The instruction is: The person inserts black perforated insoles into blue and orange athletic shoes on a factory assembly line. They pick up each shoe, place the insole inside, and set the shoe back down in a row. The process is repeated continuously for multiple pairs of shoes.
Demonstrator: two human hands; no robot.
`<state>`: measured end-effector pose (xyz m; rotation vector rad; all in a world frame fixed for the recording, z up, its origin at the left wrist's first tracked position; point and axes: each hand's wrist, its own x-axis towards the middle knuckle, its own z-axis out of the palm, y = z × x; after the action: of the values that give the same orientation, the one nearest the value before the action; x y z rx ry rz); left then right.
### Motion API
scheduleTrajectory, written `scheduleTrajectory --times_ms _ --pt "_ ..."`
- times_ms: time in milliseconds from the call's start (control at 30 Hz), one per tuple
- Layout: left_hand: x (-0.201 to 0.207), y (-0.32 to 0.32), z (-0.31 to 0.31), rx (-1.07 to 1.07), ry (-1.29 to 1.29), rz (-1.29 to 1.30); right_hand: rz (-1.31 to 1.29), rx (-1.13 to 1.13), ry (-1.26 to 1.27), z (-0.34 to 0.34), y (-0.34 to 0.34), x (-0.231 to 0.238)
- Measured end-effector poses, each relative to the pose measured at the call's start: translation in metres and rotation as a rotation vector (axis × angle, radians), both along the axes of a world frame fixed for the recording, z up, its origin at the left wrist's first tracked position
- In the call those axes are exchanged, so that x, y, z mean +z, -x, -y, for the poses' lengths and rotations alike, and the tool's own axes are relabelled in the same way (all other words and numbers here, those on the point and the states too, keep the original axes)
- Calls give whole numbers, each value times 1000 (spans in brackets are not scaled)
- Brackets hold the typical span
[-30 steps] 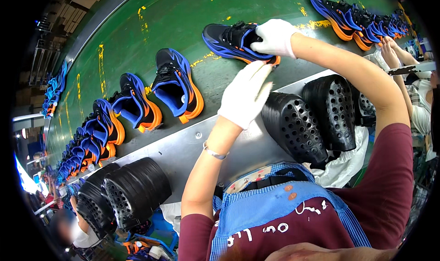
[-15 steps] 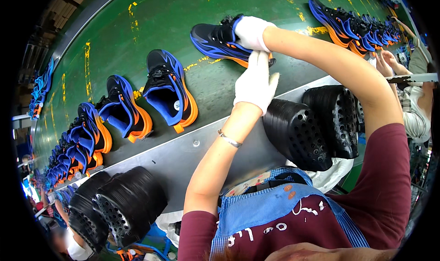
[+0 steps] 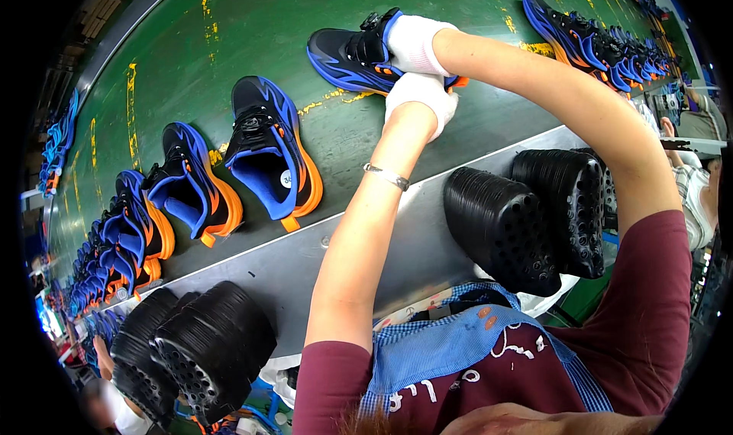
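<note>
A black sneaker (image 3: 338, 53) with blue trim and an orange sole rests on the green belt, its toe pointing left. My white-gloved right hand (image 3: 416, 42) reaches into its collar and grips it, with the fingertips hidden inside. Against the near side of the heel is my gloved left hand (image 3: 422, 101), its fingers curled in on the shoe and mostly out of sight. To the left stands a matching sneaker (image 3: 305, 171), heel toward me, beside another one (image 3: 216, 198).
A metal ledge (image 3: 359, 232) borders the belt on my side. Black stacked perforated pieces stand in a left pile (image 3: 221, 343) and a right pile (image 3: 496, 225). More sneakers line the belt at far left and far right (image 3: 561, 34). Other people work at both sides.
My left hand's fingers, stretched up along the shoe's heel before, are now curled against it. The sneaker's heel has shifted slightly, and my right hand stays in the collar.
</note>
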<state>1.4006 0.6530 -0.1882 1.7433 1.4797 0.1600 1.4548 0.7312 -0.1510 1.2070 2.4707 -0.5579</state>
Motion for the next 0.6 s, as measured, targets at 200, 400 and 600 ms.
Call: scheduleTrajectory --times_ms 200,400,600 --pt "-10 -3 6 37 -38 -114 -44 -121 -131 19 0 12" --pt "17 19 27 -102 -17 -222 -13 -172 162 38 -10 47" --pt "32 49 52 -166 165 -108 -261 26 -268 93 -106 138"
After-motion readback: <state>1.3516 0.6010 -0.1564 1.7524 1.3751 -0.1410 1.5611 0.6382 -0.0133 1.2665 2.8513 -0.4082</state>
